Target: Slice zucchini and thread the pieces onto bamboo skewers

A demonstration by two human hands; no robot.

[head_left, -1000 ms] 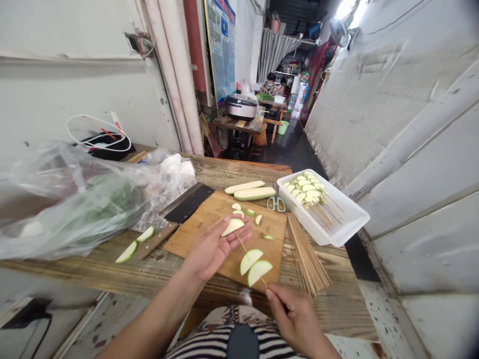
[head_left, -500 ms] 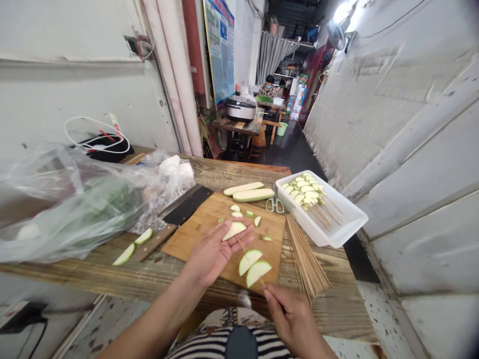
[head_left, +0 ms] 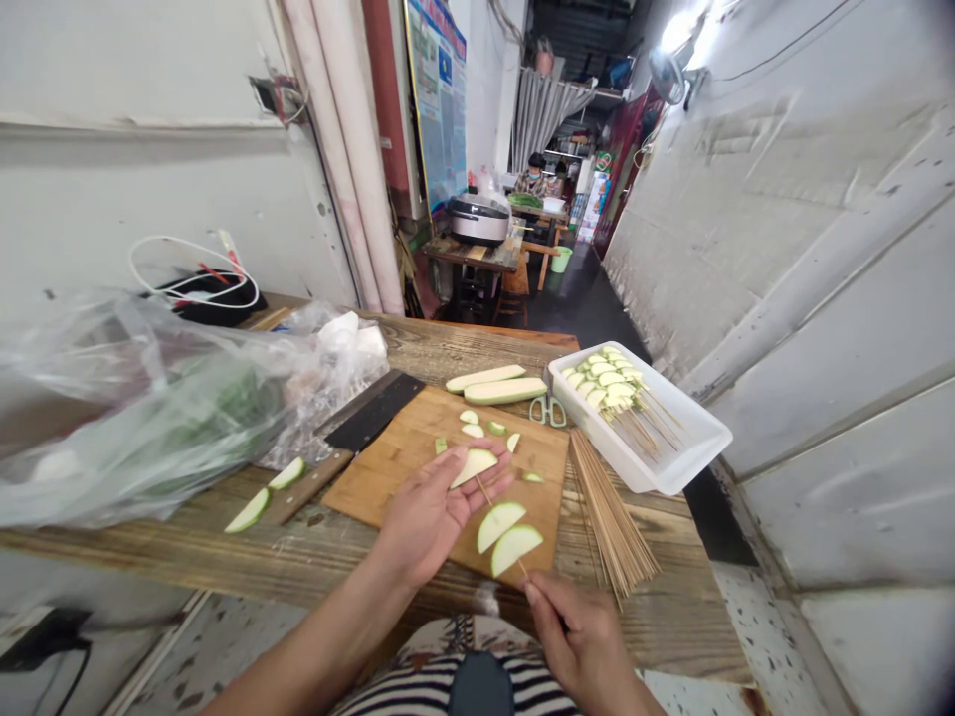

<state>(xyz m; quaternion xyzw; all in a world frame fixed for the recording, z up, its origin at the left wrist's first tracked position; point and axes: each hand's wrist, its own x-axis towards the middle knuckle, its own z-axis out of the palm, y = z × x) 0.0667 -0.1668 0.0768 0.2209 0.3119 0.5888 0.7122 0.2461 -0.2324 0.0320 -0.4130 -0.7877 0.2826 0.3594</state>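
Note:
My right hand pinches the lower end of a thin wooden skewer. Threaded on it are two half-round zucchini slices, pale with green rims. A third zucchini slice lies at the skewer's upper end, held between the thumb and fingers of my left hand. Whether the tip has gone right through that slice cannot be seen. Both hands are over the wooden cutting board, where several small zucchini pieces lie beyond my left fingers.
Right of the board lie a bundle of bare skewers and a white tray of skewered slices. Zucchini halves and green-handled scissors lie behind it. A cleaver, two slices and a plastic bag are left.
My left hand and the slice in it have shifted slightly right and toward me along the skewer. My right hand keeps its pinch, almost still.

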